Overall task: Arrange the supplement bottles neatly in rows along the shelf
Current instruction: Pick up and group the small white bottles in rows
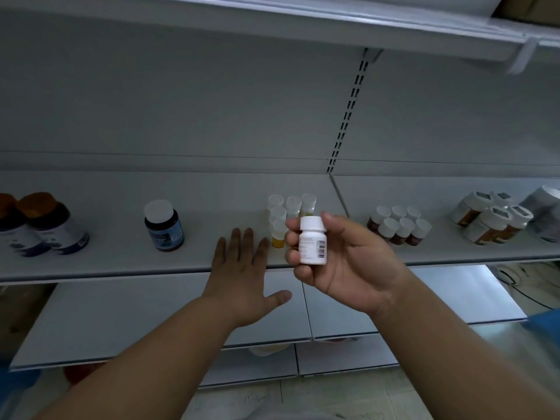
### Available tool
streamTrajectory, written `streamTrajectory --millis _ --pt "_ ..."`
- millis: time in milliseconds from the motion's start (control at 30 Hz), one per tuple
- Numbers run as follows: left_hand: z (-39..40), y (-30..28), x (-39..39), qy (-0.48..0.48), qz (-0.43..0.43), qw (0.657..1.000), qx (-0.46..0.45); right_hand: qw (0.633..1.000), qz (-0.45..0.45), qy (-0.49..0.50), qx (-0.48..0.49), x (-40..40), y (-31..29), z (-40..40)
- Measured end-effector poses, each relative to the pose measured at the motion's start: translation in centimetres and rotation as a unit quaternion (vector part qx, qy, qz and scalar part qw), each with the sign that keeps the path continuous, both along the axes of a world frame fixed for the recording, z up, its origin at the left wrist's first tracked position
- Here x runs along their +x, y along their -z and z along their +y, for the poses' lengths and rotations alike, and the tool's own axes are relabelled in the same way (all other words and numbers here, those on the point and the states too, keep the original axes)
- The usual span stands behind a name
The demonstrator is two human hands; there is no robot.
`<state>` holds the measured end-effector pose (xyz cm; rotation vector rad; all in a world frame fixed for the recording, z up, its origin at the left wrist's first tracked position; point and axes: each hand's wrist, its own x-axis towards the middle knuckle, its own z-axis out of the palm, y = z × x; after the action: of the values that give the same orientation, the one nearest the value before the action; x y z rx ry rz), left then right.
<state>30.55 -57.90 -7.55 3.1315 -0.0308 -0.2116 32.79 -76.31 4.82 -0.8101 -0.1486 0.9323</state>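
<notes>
My right hand grips a small white bottle upright in front of the grey shelf, its barcode label facing me. My left hand is flat with fingers spread, reaching over the shelf's front edge just left of a cluster of several small white-capped bottles with yellow contents. A dark blue bottle with a white cap stands alone further left. Several brown bottles with white caps stand in two rows to the right.
Two dark bottles with orange caps stand at the far left. Several white-lidded bottles with orange labels and a silver container are at the far right. Another shelf hangs overhead; lower shelves jut out below.
</notes>
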Motion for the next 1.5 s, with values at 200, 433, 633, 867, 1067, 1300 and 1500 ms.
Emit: streamTrajectory --millis 200,433,633,867,1067,1300,1500 --pt "0.0 0.2 0.0 -0.001 -0.008 1.0 -0.001 1.0 0.029 -0.001 0.005 -0.1 -0.1 0.3" --pt "-0.1 0.1 -0.1 -0.003 -0.016 1.0 0.0 0.997 -0.01 0.071 -0.022 -0.1 0.2 0.3" --pt "-0.2 -0.3 -0.2 -0.005 -0.005 1.0 0.018 0.941 -0.239 0.176 -0.164 0.2 0.2 -0.1" --pt "-0.3 -0.4 -0.2 -0.01 0.006 1.0 0.016 0.568 -0.711 0.251 -0.329 -0.7 0.8 -1.1" --pt "-0.3 -0.2 -0.2 -0.007 0.001 1.0 0.016 0.948 -0.143 0.158 -0.238 0.2 -0.8 0.3" --pt "-0.2 -0.2 -0.1 -0.003 0.005 1.0 0.02 0.873 -0.252 0.206 -0.363 5.5 -0.4 0.6" --pt "-0.3 -0.3 -0.1 -0.001 0.005 1.0 0.028 0.596 -0.523 0.155 -0.59 10.2 0.1 -0.1"
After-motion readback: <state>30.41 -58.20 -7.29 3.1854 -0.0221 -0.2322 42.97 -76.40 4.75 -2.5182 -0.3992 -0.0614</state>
